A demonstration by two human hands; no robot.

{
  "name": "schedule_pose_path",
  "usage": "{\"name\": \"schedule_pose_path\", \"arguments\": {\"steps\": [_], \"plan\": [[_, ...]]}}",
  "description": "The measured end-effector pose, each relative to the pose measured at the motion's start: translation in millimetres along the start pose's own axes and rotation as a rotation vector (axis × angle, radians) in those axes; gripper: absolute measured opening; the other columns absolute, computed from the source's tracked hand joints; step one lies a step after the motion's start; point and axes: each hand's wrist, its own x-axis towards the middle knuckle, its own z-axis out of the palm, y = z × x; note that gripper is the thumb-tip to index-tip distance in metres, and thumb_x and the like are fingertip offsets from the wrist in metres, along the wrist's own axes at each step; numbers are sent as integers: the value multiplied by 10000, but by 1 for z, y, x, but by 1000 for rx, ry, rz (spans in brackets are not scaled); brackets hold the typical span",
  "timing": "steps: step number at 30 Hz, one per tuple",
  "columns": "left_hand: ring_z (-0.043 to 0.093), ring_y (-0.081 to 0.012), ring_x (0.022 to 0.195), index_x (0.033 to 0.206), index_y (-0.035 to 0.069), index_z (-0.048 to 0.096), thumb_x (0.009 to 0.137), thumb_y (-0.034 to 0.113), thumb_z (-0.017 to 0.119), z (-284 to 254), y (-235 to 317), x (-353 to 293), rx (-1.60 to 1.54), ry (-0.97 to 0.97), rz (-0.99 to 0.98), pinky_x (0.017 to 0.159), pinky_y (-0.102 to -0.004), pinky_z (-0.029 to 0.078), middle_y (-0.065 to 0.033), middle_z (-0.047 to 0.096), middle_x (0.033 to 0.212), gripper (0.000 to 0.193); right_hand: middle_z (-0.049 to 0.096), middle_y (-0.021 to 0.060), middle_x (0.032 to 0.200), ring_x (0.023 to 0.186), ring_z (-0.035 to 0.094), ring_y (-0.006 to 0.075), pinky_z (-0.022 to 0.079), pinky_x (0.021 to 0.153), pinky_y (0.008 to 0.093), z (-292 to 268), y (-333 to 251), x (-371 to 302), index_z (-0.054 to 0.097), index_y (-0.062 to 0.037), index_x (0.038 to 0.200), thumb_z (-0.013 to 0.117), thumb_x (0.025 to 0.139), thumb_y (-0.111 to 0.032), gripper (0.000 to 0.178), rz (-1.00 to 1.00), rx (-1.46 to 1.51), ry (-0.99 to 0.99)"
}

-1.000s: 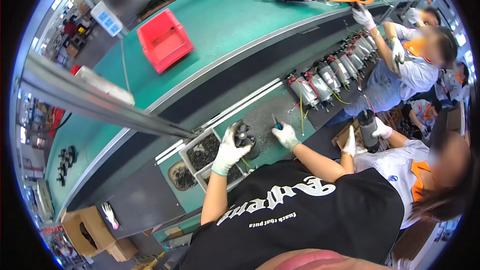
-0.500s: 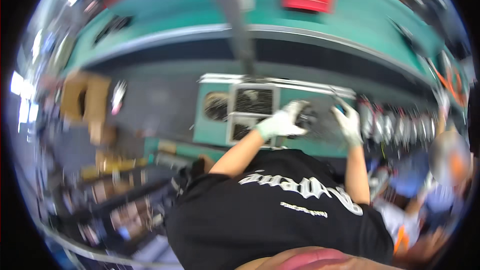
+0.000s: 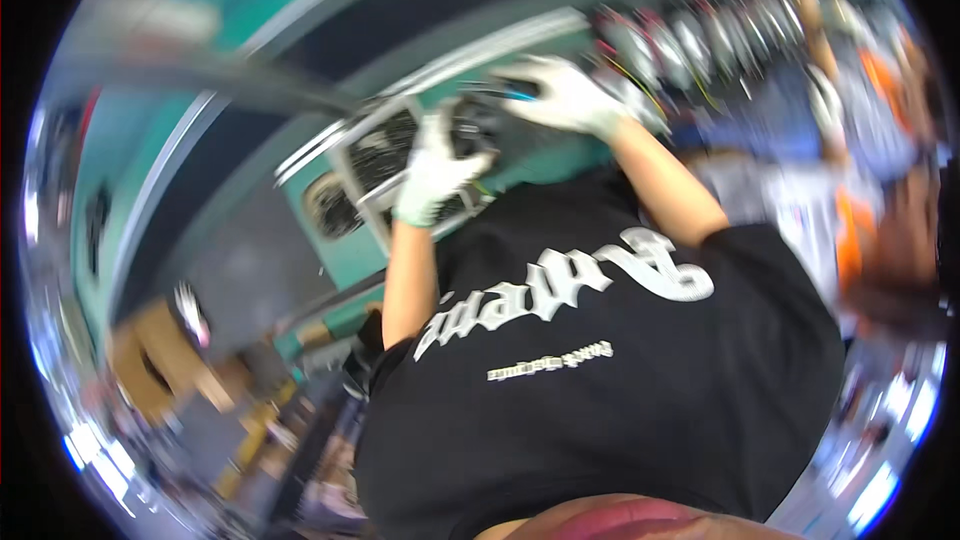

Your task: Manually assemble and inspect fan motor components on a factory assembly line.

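My left hand, in a white glove, is closed round a dark, rounded part; blur hides its exact kind. Just to its right, my gloved right hand grips a slim hand tool with a blue section. The tool's dark front end points left at the part; whether they touch I cannot tell. Beside my left hand lies a pale-framed tray whose compartments hold many small dark pieces. Left of that, a round patch of similar pieces sits on the green mat.
Several grey parts with coloured wires stand in a row at the upper right. A grey post crosses above the bench at upper left. A cardboard box is at lower left. Another person's arm reaches in at the right.
The whole view has swung round, so the bench now slants. My right hand has come in close to my left hand with the tool, narrowing the gap to the dark part.
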Motion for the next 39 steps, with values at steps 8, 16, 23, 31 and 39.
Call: {"name": "schedule_pose_path", "arguments": {"steps": [8, 16, 23, 31, 39], "plan": [[606, -306, 1114, 1362, 3, 471, 657, 211, 880, 13, 25, 11, -235, -137, 99, 955, -398, 494, -189, 585, 1224, 842, 648, 222, 1233, 1175, 602, 381, 461, 1045, 424, 25, -22, -16, 641, -48, 1269, 661, 831, -365, 540, -66, 65, 233], [600, -356, 1129, 1299, -25, 513, 625, 244, 878, 3, 26, 13, -109, -186, 123, 982, -414, 480, -209, 590, 1216, 813, 651, 184, 1199, 1066, 643, 368, 514, 951, 439, 30, -31, -49, 634, -80, 1291, 710, 836, -291, 507, 40, 27, 351], [584, -370, 1161, 1321, 2, 519, 613, 230, 876, -3, 22, 15, -200, -195, 150, 1014, -418, 462, -202, 579, 1256, 825, 653, 187, 1129, 994, 659, 340, 525, 905, 414, 9, -53, -78, 649, -72, 1267, 705, 837, -264, 474, 134, -83, 257], [573, -355, 1202, 1330, 30, 526, 643, 196, 863, -7, 24, 8, -232, -267, 181, 1020, -408, 466, -191, 573, 1282, 782, 644, 210, 1129, 1038, 632, 370, 498, 926, 417, 13, -78, -93, 650, -52, 1253, 723, 841, -271, 473, 243, -117, 226], [545, -373, 1235, 1363, 11, 496, 649, 224, 841, -3, 21, 22, -254, -147, 488, 1062, -423, 436, -214, 553, 1312, 821, 650, 184, 1080, 987, 618, 366, 495, 892, 430, 5, -88, -97, 656, -79, 1259, 718, 844, -238, 449, 270, -212, 170]]}}
